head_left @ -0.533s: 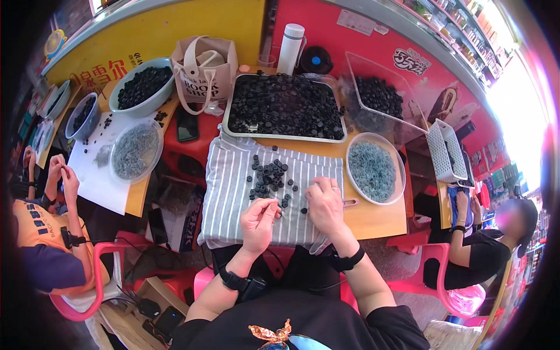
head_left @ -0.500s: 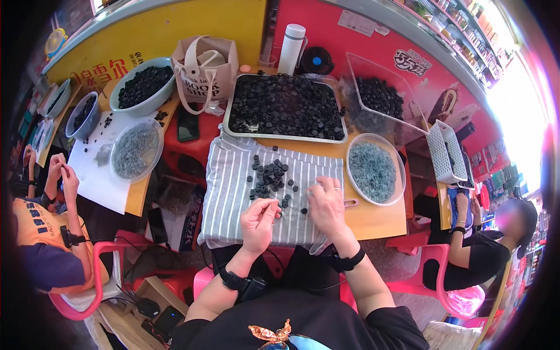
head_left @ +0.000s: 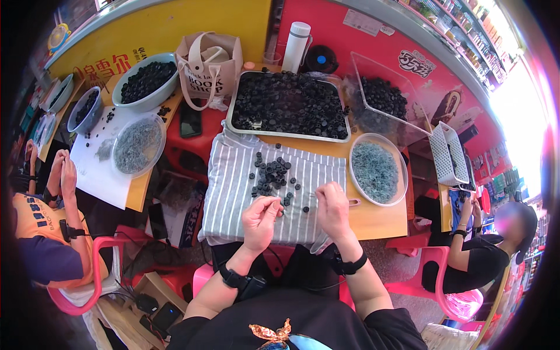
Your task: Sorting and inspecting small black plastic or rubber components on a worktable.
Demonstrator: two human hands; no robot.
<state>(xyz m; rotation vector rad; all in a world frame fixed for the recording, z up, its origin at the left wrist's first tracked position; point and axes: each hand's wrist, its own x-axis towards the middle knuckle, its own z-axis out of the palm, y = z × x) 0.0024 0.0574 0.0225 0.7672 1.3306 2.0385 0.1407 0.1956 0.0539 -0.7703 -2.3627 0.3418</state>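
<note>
My left hand (head_left: 260, 224) is closed in a pinch above the grey striped cloth (head_left: 230, 201). A dark bit shows at its fingertips, too small to name. To its right my right hand (head_left: 333, 211) has its fingers curled and pressed together; what they hold, if anything, is hidden. Just beyond my hands lies a loose pile of small round black parts (head_left: 270, 177). One stray black part (head_left: 306, 209) rests on the cloth between the two hands. A tray (head_left: 287, 137) heaped with similar black parts stands behind the cloth.
A round tub (head_left: 402, 188) of fine clear bluish pieces stands at the right. Farther back are a clear bin (head_left: 373, 114), a white bottle (head_left: 296, 48) and a cloth bag (head_left: 227, 61). Co-workers sit at both sides, one in an orange top (head_left: 41, 224), one in black (head_left: 484, 256).
My right hand has lifted from the cloth, its fingers drawing from spread to curled. My left hand keeps its pinch in nearly the same place. The whole view has shifted slightly.
</note>
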